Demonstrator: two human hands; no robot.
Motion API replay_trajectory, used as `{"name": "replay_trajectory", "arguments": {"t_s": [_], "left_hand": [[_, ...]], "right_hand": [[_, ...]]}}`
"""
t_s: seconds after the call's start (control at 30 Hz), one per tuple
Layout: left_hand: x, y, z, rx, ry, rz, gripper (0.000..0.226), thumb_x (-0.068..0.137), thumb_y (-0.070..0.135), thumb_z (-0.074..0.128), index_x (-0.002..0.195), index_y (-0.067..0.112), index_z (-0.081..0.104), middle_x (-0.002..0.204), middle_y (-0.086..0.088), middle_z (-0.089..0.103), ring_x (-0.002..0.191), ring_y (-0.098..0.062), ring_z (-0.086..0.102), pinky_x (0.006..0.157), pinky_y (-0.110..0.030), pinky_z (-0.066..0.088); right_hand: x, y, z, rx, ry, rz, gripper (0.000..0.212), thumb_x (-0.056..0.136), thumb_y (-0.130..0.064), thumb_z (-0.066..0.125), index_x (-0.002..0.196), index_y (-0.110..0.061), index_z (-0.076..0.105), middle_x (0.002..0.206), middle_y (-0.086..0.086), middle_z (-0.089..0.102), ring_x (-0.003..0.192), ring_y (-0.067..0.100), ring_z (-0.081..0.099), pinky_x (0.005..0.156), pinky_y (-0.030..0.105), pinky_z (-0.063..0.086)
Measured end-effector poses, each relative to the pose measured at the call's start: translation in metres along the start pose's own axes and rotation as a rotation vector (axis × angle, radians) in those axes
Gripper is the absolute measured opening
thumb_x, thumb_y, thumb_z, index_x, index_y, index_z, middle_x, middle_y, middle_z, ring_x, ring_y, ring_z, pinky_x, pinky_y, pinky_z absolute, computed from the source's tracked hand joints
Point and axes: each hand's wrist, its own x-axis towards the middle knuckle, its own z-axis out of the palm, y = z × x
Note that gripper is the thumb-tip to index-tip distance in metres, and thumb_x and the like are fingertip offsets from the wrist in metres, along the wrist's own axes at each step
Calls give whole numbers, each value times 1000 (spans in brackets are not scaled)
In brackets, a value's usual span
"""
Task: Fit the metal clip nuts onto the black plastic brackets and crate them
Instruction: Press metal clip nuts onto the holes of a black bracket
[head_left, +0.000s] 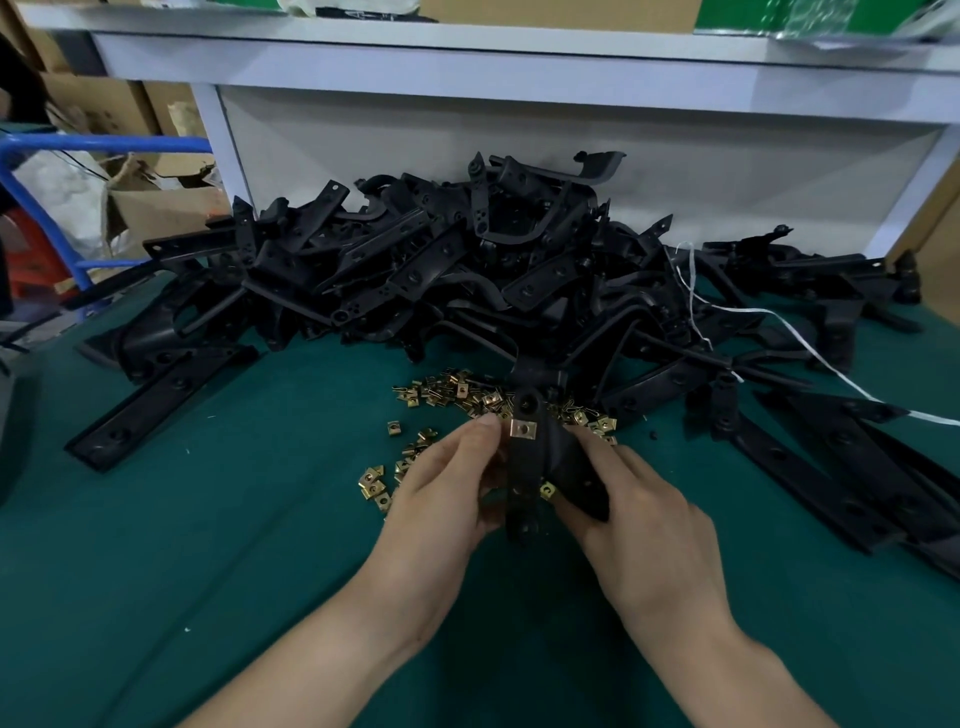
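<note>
Both hands hold one black plastic bracket (524, 467) upright over the green table. My left hand (447, 483) grips its left edge, thumb tip beside a brass clip nut (523, 429) seated on the bracket's arm. My right hand (639, 519) grips the bracket's right wing from the side. Loose brass clip nuts (447, 392) lie scattered on the mat just behind and left of my hands. A big heap of black brackets (441, 260) fills the back of the table.
Long black brackets lie flat at the left (156, 400) and at the right (831, 467). A white string (779, 317) trails over the right side of the heap. A white shelf frame (519, 57) stands behind. Cardboard boxes (156, 202) and a blue cart frame (31, 176) sit at the left.
</note>
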Motion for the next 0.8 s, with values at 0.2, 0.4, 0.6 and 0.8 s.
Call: {"name": "replay_trajectory", "arguments": {"t_s": [0.2,0.4,0.6,0.8], "left_hand": [[1,-2,-3,16,-77,29,26,93,39,57,93,25,78,96,-1,76,80,-7,68,62,-18,52],[6,-3,-9,34,-158,38,33,98,35,54,105,8,71,102,-7,74,86,-13,67,66,-22,54],[11,1,-25,760,10,407,37,101,56,43,96,28,66,79,14,61,76,-7,55,66,-27,46],[18,-7,-45,1806,40,294,80,90,76,19,155,29,25,154,2,34,146,-25,29,120,-41,25]], "right_hand": [[0,1,1,-4,-17,13,61,87,-48,68,142,-49,42,119,-20,61,92,21,68,65,34,48],[1,2,1,9,-17,1,60,87,-48,69,142,-48,43,120,-20,61,92,20,68,65,34,49],[5,11,-4,-3,65,-47,56,85,-41,71,136,-41,48,110,-14,65,81,25,69,58,35,47],[14,30,-14,-82,88,16,54,89,-41,66,139,-33,49,116,-8,65,82,31,70,62,40,54]]}}
